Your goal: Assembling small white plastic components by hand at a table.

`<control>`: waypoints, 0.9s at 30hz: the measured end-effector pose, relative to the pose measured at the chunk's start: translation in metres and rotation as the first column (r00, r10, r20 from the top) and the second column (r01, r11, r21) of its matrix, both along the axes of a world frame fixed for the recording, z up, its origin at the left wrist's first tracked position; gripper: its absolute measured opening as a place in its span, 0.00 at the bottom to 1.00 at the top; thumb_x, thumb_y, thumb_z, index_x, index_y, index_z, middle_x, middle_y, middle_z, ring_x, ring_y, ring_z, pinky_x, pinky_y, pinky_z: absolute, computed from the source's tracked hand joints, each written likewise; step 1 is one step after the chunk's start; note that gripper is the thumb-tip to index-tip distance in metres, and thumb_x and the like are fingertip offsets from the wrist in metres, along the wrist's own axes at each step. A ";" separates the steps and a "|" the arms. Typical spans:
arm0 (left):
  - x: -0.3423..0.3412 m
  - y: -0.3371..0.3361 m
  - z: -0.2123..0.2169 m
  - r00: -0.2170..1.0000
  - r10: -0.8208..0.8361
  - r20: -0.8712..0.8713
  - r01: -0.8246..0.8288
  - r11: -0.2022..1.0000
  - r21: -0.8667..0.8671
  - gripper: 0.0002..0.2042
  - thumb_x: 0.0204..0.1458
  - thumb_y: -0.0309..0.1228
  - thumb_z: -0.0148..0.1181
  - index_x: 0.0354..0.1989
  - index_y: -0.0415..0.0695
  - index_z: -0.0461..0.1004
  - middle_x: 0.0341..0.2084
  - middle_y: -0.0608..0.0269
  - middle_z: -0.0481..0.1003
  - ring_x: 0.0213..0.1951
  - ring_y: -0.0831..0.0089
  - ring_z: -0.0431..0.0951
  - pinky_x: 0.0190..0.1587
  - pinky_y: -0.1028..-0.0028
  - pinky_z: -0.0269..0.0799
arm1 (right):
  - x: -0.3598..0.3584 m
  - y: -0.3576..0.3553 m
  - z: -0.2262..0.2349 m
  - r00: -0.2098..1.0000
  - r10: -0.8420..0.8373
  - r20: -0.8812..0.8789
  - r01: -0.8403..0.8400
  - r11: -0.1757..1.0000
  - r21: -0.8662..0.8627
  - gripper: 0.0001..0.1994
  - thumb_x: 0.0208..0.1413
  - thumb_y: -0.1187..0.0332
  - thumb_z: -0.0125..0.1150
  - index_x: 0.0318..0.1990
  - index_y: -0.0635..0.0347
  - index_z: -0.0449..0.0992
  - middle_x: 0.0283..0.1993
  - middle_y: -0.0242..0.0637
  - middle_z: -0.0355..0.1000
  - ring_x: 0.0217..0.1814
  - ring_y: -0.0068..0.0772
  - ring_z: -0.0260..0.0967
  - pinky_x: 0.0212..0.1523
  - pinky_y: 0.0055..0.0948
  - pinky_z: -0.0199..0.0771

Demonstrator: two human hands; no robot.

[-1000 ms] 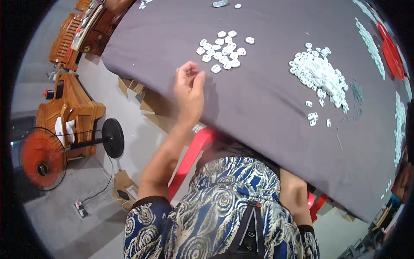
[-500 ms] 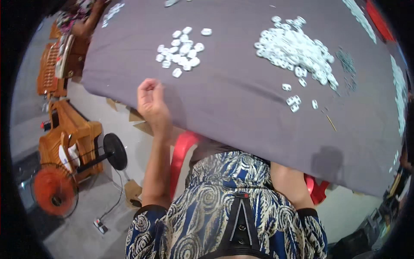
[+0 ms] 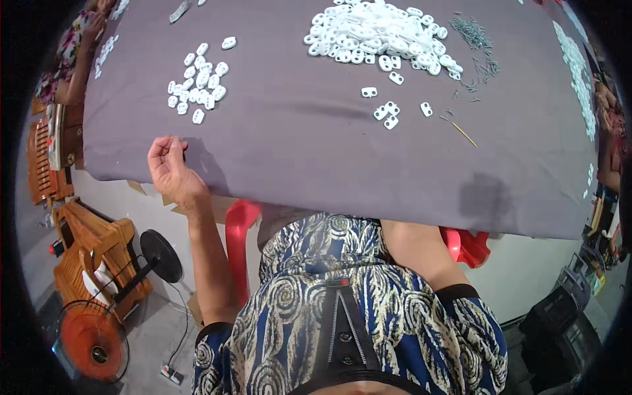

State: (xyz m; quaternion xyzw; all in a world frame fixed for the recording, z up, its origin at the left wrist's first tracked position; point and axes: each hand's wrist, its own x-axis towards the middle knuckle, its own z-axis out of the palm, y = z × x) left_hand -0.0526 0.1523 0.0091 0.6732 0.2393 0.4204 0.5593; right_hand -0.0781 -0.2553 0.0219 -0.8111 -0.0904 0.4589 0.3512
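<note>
My left hand [image 3: 172,168] rests by the near left edge of the table, its fingers curled in and the thumb against the index finger. Whatever lies between them, if anything, I cannot make out. Just beyond it is a loose group of small white plastic pieces [image 3: 214,81], with a single white piece [image 3: 198,116] closest to my fingers. My right forearm [image 3: 416,247] runs up to the table's near edge, where the hand is hidden. A large heap of white oval two-holed pieces [image 3: 375,33] lies farther off, with several loose two-holed pieces [image 3: 391,122] on its near side.
Small grey screws [image 3: 471,33] are scattered right of the heap, near a thin yellow stick [image 3: 465,135]. More white pieces [image 3: 573,66] line the right edge of the grey-covered table [image 3: 296,164]. Another person's arm [image 3: 82,66] is at far left. An orange fan [image 3: 92,342] stands below left.
The view has shifted, so the table and its piles appear farther left and higher. My left hand stays curled near the table edge. The piles look unchanged.
</note>
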 end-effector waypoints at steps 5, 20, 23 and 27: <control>-0.002 0.009 -0.004 1.000 -0.022 0.004 0.022 0.999 -0.041 0.07 0.52 0.18 0.54 0.40 0.35 0.69 0.32 0.63 0.70 0.34 0.78 0.70 0.40 0.79 0.69 | -0.014 -0.003 0.020 0.995 -0.099 -0.010 0.099 0.995 -0.009 0.18 0.60 0.66 0.40 0.56 0.64 0.64 0.56 0.50 0.63 0.59 0.45 0.61 0.58 0.36 0.60; 0.013 -0.036 0.024 0.976 -0.217 0.018 0.203 0.937 0.284 0.04 0.52 0.16 0.52 0.36 0.35 0.69 0.33 0.66 0.67 0.35 0.80 0.67 0.40 0.82 0.64 | 0.024 0.039 -0.009 0.944 -0.326 0.058 0.321 0.944 0.073 0.19 0.60 0.67 0.40 0.57 0.63 0.63 0.55 0.50 0.63 0.58 0.45 0.61 0.58 0.37 0.60; 0.022 -0.066 0.028 0.915 -0.400 -0.050 0.401 0.890 0.217 0.05 0.52 0.15 0.51 0.34 0.36 0.70 0.32 0.68 0.66 0.34 0.82 0.65 0.39 0.84 0.62 | 0.022 0.034 -0.039 0.940 -0.091 0.328 0.057 0.992 0.113 0.17 0.58 0.69 0.41 0.53 0.64 0.64 0.52 0.51 0.64 0.55 0.47 0.62 0.55 0.37 0.62; 0.030 -0.093 0.028 0.821 -0.567 -0.064 0.562 0.823 -0.083 0.06 0.52 0.20 0.55 0.38 0.39 0.71 0.30 0.72 0.68 0.34 0.85 0.66 0.37 0.85 0.62 | 0.014 0.036 -0.054 0.756 0.192 0.625 -0.311 0.947 0.086 0.14 0.56 0.71 0.43 0.49 0.64 0.66 0.48 0.52 0.66 0.51 0.49 0.64 0.53 0.38 0.64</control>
